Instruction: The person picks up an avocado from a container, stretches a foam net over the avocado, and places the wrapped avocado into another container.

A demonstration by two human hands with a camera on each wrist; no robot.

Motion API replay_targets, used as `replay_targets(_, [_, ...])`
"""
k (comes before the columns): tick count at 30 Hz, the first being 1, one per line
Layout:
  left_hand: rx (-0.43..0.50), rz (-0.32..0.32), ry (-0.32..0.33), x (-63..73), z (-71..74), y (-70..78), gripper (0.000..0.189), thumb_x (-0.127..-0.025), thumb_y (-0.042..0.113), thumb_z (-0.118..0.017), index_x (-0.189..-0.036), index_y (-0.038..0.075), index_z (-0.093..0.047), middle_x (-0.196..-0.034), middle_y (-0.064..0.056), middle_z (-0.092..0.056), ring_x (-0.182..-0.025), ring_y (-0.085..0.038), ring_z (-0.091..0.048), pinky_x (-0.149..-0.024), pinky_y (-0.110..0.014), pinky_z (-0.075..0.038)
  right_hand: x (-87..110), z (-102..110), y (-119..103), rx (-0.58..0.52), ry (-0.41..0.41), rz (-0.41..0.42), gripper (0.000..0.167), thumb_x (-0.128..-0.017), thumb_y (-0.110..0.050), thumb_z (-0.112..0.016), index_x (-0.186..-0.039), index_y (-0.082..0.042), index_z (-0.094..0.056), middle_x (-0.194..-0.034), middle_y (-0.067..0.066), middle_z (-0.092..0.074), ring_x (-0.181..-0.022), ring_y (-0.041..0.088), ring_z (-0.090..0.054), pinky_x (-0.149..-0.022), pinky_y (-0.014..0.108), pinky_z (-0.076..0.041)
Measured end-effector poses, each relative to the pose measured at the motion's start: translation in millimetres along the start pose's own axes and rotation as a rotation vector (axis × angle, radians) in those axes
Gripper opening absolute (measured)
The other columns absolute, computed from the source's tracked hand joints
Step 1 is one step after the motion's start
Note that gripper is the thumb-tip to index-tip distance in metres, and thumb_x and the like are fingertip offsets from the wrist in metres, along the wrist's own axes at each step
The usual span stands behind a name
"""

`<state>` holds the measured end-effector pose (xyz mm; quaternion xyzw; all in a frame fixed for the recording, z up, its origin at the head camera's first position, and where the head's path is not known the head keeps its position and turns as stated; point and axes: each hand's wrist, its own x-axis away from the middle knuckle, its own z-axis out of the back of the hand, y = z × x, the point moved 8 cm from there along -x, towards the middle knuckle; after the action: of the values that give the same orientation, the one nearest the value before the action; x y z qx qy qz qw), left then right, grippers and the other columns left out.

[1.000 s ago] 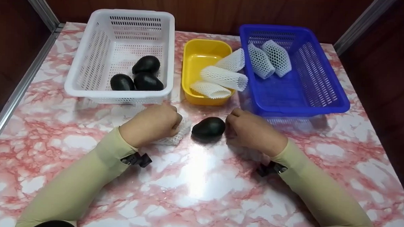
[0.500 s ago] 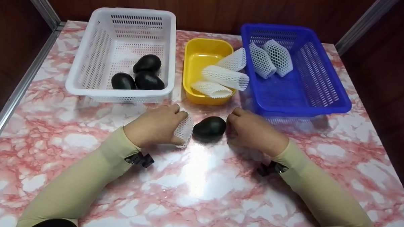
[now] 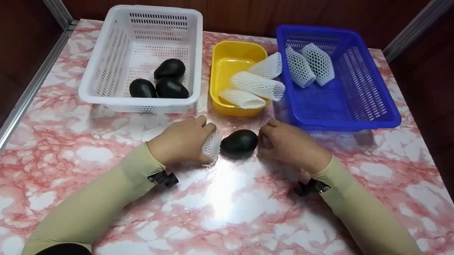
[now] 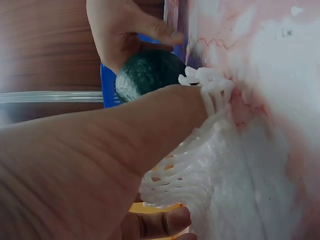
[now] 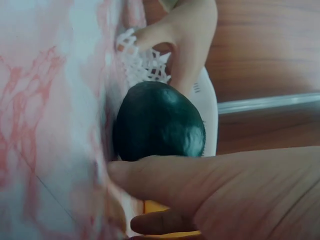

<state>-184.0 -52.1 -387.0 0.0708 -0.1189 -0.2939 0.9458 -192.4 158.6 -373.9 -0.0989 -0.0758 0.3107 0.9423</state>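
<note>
In the head view a dark green avocado [image 3: 239, 142] lies on the marbled table, narrow end toward the left. My left hand [image 3: 183, 139] holds a white foam net sleeve [image 3: 212, 146] by its mouth, thumb on the near side, fingers on the far side. The sleeve's mouth faces the avocado's narrow end, very close to it. At the blunt end is my right hand [image 3: 290, 145], thumb and fingers apart and loosely bent. The right wrist view has its thumb overlapping the avocado [image 5: 159, 120]; contact is hard to tell. Most of the sleeve [image 4: 215, 160] shows in the left wrist view.
A white basket [image 3: 88, 94] with three avocados stands at the back left. Beside it, a yellow bin [image 3: 220, 55] bears three foam net sleeves, some over its rim. At the back right, a blue basket [image 3: 322, 108] contains two net-covered pieces.
My left hand has shifted slightly right, bringing the net sleeve's mouth up and around to face the avocado. The right hand stays by the avocado. The head view has shifted a little.
</note>
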Motion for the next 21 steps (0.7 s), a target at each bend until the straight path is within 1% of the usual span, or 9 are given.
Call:
replay_targets(2, [0.005, 0.004, -0.004, -0.6, -0.5, 0.1, 0.082, -0.082, 0.055, -0.088, -0.143, 0.008, -0.06, -0.122, -0.014, -0.06, -0.093, -0.034, -0.067, -0.081, -0.055, -0.062, -0.5, 4, 3, -0.016, 0.036, -0.01, 0.028, -0.096, -0.023, -0.082, -0.115, -0.003, -0.075, -0.112, 0.013, -0.074, -0.099, 0.031, -0.072, -0.094, 0.048, -0.062])
replay_targets(4, [0.009, 0.007, -0.004, -1.0, -1.0, -0.1, 0.082, -0.082, 0.055, -0.089, -0.143, 0.008, -0.06, -0.122, -0.014, -0.06, -0.094, -0.034, -0.067, -0.082, -0.055, -0.062, -1.4, 8, 6, -0.054, 0.076, -0.022, 0.029, -0.1, -0.023, -0.077, -0.121, -0.002, -0.074, -0.117, 0.015, -0.076, -0.104, 0.033, -0.074, -0.098, 0.05, -0.062])
replay_targets(7, [0.013, 0.014, -0.007, -1.1, -1.8, -0.9, 0.083, -0.082, 0.055, -0.089, -0.144, 0.008, -0.059, -0.123, -0.014, -0.06, -0.095, -0.034, -0.067, -0.082, -0.055, -0.062, -3.3, 12, 6, -0.144, 0.131, -0.023, 0.032, -0.106, -0.024, -0.071, -0.127, -0.001, -0.072, -0.124, 0.018, -0.075, -0.108, 0.033, -0.076, -0.098, 0.05, -0.063])
replay_targets(10, [0.013, 0.017, -0.01, -1.3, -2.5, -1.5, 0.083, -0.082, 0.055, -0.088, -0.144, 0.008, -0.059, -0.123, -0.014, -0.06, -0.095, -0.034, -0.067, -0.082, -0.055, -0.062, -4.8, 14, 3, -0.266, 0.183, -0.003, 0.035, -0.107, -0.026, -0.071, -0.133, -0.003, -0.07, -0.126, 0.017, -0.075, -0.107, 0.032, -0.077, -0.094, 0.05, -0.065])
replay_targets(12, [0.01, 0.019, -0.013, -1.6, -3.3, -2.0, 0.083, -0.082, 0.056, -0.088, -0.144, 0.009, -0.059, -0.123, -0.014, -0.06, -0.095, -0.034, -0.067, -0.081, -0.055, -0.062, -4.8, 14, 0, -0.342, 0.214, 0.025, 0.04, -0.106, -0.028, -0.073, -0.138, -0.005, -0.068, -0.13, 0.015, -0.075, -0.11, 0.031, -0.077, -0.091, 0.049, -0.066])
replay_targets(14, [0.007, 0.021, -0.012, -1.7, -3.5, -2.3, 0.083, -0.082, 0.056, -0.088, -0.144, 0.009, -0.059, -0.123, -0.014, -0.06, -0.095, -0.034, -0.067, -0.081, -0.055, -0.062, -4.6, 12, -5, -0.385, 0.223, 0.055, 0.049, -0.102, -0.03, -0.08, -0.143, -0.007, -0.066, -0.136, 0.014, -0.073, -0.114, 0.031, -0.075, -0.094, 0.049, -0.065])
replay_targets(18, [0.003, 0.022, -0.011, -1.9, -3.3, -2.5, 0.084, -0.082, 0.056, -0.089, -0.145, 0.009, -0.059, -0.123, -0.014, -0.06, -0.096, -0.034, -0.068, -0.081, -0.055, -0.062, -5.3, 3, -17, -0.364, 0.183, 0.117, 0.072, -0.091, -0.035, -0.091, -0.151, -0.012, -0.06, -0.151, 0.011, -0.065, -0.131, 0.031, -0.068, -0.11, 0.049, -0.059])
replay_targets(20, [0.001, 0.023, -0.011, -2.0, -2.8, -2.4, 0.084, -0.081, 0.056, -0.089, -0.145, 0.009, -0.059, -0.123, -0.014, -0.061, -0.097, -0.034, -0.068, -0.082, -0.056, -0.062, -6.3, -2, -21, -0.338, 0.161, 0.142, 0.076, -0.088, -0.034, -0.094, -0.153, -0.013, -0.06, -0.152, 0.011, -0.063, -0.135, 0.03, -0.066, -0.117, 0.049, -0.054])
replay_targets(21, [0.0, 0.023, -0.012, -2.1, -2.8, -2.4, 0.084, -0.081, 0.056, -0.089, -0.145, 0.009, -0.06, -0.123, -0.014, -0.061, -0.097, -0.034, -0.068, -0.081, -0.056, -0.062, -6.9, -4, -22, -0.335, 0.153, 0.153, 0.076, -0.087, -0.032, -0.094, -0.153, -0.013, -0.06, -0.152, 0.011, -0.063, -0.136, 0.03, -0.065, -0.118, 0.049, -0.053])
